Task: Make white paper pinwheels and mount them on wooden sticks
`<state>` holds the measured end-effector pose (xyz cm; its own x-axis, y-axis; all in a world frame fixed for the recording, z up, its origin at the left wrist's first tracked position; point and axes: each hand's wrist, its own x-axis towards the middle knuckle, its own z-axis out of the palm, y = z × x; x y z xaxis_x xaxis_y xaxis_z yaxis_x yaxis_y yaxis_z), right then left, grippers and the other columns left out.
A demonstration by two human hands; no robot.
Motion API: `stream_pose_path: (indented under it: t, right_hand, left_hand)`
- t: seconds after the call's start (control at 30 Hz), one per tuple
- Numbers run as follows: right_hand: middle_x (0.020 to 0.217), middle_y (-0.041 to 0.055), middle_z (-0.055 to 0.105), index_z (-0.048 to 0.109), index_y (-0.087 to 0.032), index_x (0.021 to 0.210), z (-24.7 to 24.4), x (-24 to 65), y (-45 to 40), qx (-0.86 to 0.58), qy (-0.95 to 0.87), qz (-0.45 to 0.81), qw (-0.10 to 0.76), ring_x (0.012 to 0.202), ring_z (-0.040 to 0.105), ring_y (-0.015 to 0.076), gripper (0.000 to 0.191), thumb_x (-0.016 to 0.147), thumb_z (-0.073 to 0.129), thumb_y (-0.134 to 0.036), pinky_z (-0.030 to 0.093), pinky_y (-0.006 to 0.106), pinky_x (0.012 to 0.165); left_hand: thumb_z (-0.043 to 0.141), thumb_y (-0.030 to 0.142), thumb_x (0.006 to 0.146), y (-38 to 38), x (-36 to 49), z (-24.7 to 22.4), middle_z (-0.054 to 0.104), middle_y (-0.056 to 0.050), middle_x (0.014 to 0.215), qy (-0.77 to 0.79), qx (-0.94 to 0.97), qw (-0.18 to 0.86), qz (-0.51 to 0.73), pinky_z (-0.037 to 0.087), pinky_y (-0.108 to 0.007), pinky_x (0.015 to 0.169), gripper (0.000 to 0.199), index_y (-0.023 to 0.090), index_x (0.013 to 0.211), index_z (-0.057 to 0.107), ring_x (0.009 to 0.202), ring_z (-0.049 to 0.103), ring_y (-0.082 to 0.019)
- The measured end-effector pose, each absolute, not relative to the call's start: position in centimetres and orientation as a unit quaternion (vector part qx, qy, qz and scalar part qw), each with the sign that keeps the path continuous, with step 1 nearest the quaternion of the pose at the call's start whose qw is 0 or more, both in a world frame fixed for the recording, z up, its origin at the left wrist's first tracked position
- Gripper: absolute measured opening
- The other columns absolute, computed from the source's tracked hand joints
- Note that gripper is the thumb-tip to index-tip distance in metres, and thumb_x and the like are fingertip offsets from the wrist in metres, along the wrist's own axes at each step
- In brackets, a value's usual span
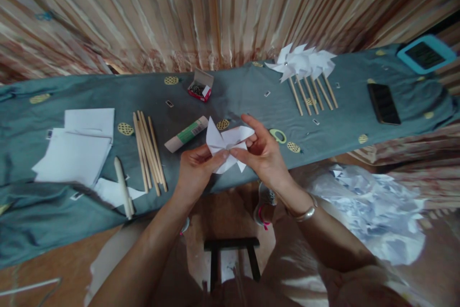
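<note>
Between both hands is a white paper pinwheel (230,140), held up over the front edge of the cloth-covered table. My left hand (196,168) pinches its left side, thumb pressed near the centre. On the other side my right hand (264,153) grips it, thumb also at the centre and index finger stretched along the back. Whether a pin sits under the thumbs is hidden. Just behind lies a cardboard tube (187,133) with a green label. A small open red box (200,87) of dark metal pieces stands farther back. Beside my right hand rests a green ring-shaped handle (278,136).
At left lie white paper sheets (77,153), a pale utility knife (123,187) and several wooden sticks (147,151). Finished pinwheels (304,62) on sticks lie back right, near a black phone (384,103) and blue-framed tablet (426,54). A plastic bag (373,211) of paper scraps sits below right.
</note>
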<state>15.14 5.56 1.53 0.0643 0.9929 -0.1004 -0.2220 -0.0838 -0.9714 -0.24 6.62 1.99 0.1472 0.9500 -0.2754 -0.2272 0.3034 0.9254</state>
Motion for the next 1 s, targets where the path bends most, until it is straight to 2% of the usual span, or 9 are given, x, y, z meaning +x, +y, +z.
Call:
stream_pose_path:
  t: [0.5,0.77,1.0]
  right_hand:
    - [0.085,-0.0026,0.065,0.052,-0.030,0.130,1.28,14.90,5.57,-0.478,-0.416,0.541,0.553,0.079,0.062,0.0150,0.069,0.069,0.084,-0.040,0.054,0.032,0.076]
    - [0.088,-0.0026,0.068,0.052,-0.028,0.128,1.51,14.73,5.68,-0.471,-0.399,0.557,0.555,0.078,0.064,0.0139,0.068,0.068,0.084,-0.038,0.056,0.031,0.075]
    - [0.089,-0.0020,0.070,0.054,-0.029,0.123,1.72,14.57,5.76,-0.477,-0.385,0.561,0.555,0.076,0.065,0.0145,0.066,0.066,0.085,-0.036,0.058,0.031,0.073]
  left_hand:
    - [0.084,0.036,0.065,6.71,-0.23,1.77,0.078,-0.002,0.080,0.500,0.427,0.606,0.448,0.050,-0.026,0.068,0.023,0.020,0.081,0.082,0.068,0.063,-0.015]
    - [0.084,0.040,0.064,6.75,-0.23,1.53,0.077,-0.002,0.078,0.501,0.431,0.597,0.455,0.050,-0.026,0.065,0.028,0.020,0.084,0.082,0.065,0.062,-0.015]
    - [0.084,0.039,0.063,6.82,-0.28,1.58,0.075,-0.003,0.074,0.507,0.428,0.588,0.462,0.050,-0.026,0.062,0.027,0.017,0.078,0.080,0.066,0.062,-0.016]
